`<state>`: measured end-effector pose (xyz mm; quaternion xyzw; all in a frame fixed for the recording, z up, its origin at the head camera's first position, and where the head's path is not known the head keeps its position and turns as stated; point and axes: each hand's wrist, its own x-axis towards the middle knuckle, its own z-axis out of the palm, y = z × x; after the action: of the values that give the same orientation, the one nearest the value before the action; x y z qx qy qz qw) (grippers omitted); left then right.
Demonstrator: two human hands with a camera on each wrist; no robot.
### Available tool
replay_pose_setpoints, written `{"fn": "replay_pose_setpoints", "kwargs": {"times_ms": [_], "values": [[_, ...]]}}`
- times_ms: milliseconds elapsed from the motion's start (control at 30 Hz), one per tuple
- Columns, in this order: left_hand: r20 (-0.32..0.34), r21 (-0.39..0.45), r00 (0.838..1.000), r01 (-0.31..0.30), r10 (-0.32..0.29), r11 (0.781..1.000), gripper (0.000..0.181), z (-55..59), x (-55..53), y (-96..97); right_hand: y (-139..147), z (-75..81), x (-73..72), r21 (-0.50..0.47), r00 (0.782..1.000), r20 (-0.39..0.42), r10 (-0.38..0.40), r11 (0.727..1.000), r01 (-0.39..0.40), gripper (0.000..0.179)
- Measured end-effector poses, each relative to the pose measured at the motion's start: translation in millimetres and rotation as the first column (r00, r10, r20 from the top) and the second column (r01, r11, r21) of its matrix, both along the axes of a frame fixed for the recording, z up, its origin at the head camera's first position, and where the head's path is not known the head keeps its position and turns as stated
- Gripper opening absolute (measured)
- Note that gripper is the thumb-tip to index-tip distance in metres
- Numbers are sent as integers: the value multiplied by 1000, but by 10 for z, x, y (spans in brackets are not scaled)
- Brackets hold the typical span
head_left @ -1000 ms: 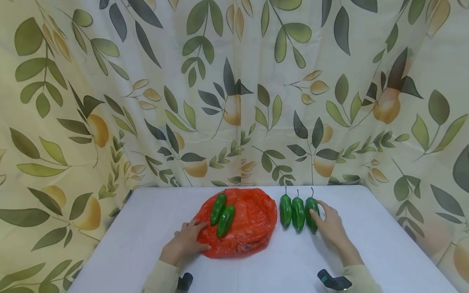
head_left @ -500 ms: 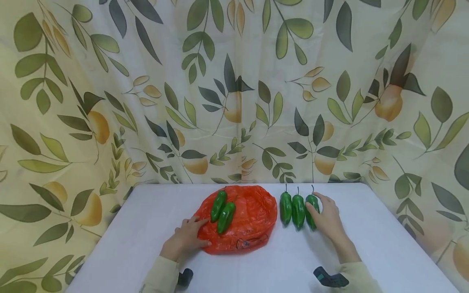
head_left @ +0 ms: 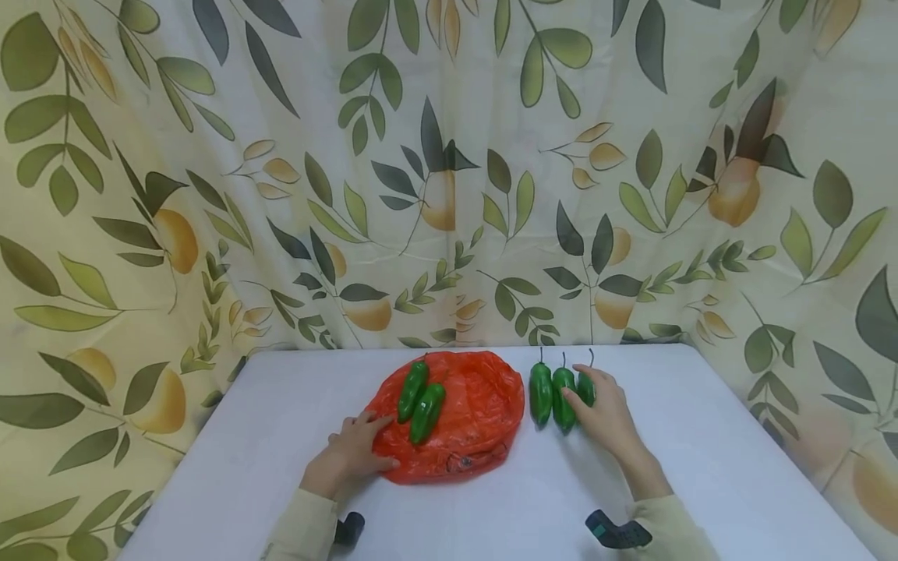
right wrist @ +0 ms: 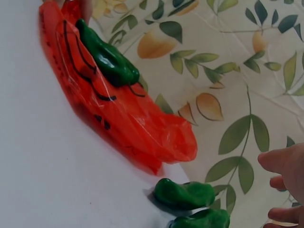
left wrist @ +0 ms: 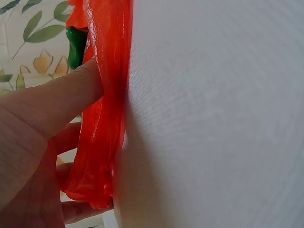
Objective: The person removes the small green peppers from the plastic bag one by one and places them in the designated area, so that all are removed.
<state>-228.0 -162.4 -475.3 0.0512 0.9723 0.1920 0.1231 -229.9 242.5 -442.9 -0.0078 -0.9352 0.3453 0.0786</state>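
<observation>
A flattened red plastic bag (head_left: 484, 413) lies on the white table, with two green chili peppers (head_left: 426, 413) on its left part. At the bag's left edge, my left hand (head_left: 347, 456) touches the plastic with thumb and fingers spread; the left wrist view shows the thumb (left wrist: 71, 92) against it. Right of the bag, three more chili peppers (head_left: 541, 396) lie in a row, stems away from me. My right hand (head_left: 606, 409) is over the rightmost pepper (head_left: 586, 387), partly hiding it, thumb tip overlapping the middle pepper (head_left: 563, 401). In the right wrist view its fingers (right wrist: 280, 161) are apart from the two peppers showing.
The table (head_left: 484, 526) has a white cover. Behind it and at both sides hangs a curtain (head_left: 449, 257) printed with leaves and fruit. Dark wrist devices (head_left: 617, 531) are worn by the cream sleeves.
My right hand has slid left, from beside the rightmost chili pepper to over it, thumb reaching the middle one. The left hand stays at the bag. The head view has shifted slightly.
</observation>
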Motion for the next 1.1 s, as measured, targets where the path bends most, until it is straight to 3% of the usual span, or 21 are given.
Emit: {"fn": "replay_pose_setpoints", "kwargs": {"times_ms": [433,1100], "values": [[-11,9,1000,-3,4,1000,81,-17,1,21,-235,36,8,25,998,-23,57,998,-56,56],[9,7,1000,-12,12,1000,81,-10,6,-12,-1074,-58,-87,-61,984,-25,174,983,-175,56]]}}
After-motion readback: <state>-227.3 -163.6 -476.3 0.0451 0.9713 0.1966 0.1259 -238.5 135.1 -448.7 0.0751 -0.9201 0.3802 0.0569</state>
